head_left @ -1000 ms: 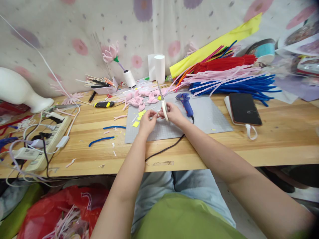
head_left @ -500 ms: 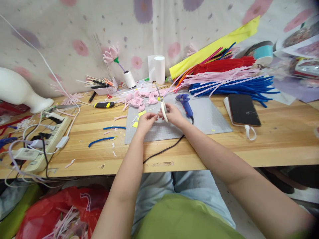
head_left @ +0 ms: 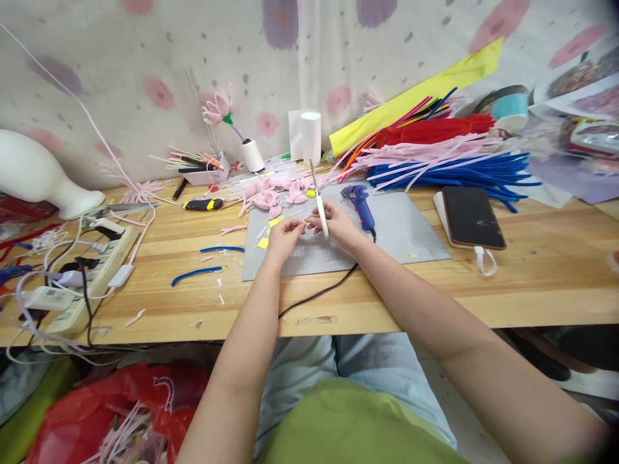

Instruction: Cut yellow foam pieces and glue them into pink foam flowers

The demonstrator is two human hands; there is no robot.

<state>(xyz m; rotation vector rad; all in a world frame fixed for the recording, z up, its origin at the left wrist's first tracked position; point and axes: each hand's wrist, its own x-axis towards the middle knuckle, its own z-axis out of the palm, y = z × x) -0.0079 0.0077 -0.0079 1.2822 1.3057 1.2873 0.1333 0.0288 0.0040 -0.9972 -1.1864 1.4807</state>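
My right hand has a pair of white-handled scissors hooked in it, blades pointing away from me. Its fingertips meet those of my left hand over a tiny yellow piece, which is mostly hidden by the fingers. Both hands are closed in a pinch above the grey cutting mat. Pink fuzzy petals lie just beyond them, and yellow paper scraps are beside my left hand. A blue glue gun rests on the mat right of my right hand.
Pipe cleaners in blue, pink and red are piled at the back right. A phone lies on the right. At left are a power strip with tangled cables and a utility knife. The glue gun's black cord crosses the table's front.
The scissors have turned slightly in my right hand, their blades now more upright. A bit of yellow now shows between the fingertips. My hands have stayed almost in place.
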